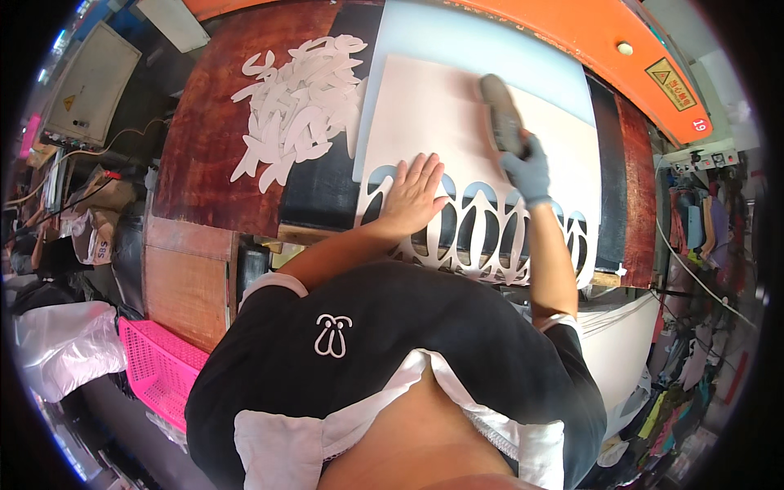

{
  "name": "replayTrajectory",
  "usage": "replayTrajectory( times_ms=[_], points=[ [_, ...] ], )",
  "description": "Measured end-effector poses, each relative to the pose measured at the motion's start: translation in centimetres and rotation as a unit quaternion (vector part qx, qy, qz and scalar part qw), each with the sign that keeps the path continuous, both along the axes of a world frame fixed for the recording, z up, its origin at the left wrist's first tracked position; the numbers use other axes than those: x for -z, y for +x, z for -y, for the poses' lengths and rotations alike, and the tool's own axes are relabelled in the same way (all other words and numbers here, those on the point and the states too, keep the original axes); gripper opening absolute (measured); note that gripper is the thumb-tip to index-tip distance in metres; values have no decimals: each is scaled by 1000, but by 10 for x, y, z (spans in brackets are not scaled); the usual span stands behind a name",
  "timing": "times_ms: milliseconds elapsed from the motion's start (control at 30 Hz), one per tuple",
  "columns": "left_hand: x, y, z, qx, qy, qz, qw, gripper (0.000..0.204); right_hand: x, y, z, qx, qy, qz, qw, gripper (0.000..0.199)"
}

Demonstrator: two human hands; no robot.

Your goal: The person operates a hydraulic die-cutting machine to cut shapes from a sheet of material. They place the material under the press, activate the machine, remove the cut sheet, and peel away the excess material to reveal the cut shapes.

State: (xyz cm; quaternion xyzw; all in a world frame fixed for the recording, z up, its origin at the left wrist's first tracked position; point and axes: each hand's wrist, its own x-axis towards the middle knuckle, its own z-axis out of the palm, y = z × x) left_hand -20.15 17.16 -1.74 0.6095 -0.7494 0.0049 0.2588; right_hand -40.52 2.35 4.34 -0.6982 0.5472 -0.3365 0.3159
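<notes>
A pale pink-white sheet (433, 114) lies over a light blue board (490, 41) on the bench. Rows of pointed oval holes run along its near part, and its near edge hangs over the bench edge. My left hand (414, 196) rests flat on the sheet beside the holes, bare, with fingers stretched out. In a grey glove, my right hand (529, 171) grips the near end of a dark, long, sole-shaped cutting die (501, 113). The die is motion-blurred over the uncut part; I cannot tell whether it touches the sheet.
Left of the sheet, a loose pile of pale curved cut pieces (302, 106) covers part of the red-brown bench top (204, 147). An orange machine beam (572, 33) spans the far side. A pink basket (159, 367) stands low at left. Dies or scraps (702, 220) hang at right.
</notes>
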Motion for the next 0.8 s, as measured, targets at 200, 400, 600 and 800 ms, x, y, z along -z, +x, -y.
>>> replayTrajectory(
  times_ms=[200,400,600,800],
  points=[
    [-15,15,3,38,24,-150,988,56,7,74,-18,22,-71,-252,965,73],
    [-16,103,-23,-25,44,-74,996,33,-1,42,-18,-144,-39,-231,962,84],
    [5,112,-26,9,13,-115,993,33,12,36,-25,-134,-86,-184,970,68],
    [7,112,-24,5,-2,-122,992,31,27,104,-35,-55,-35,124,990,61]
  ],
)
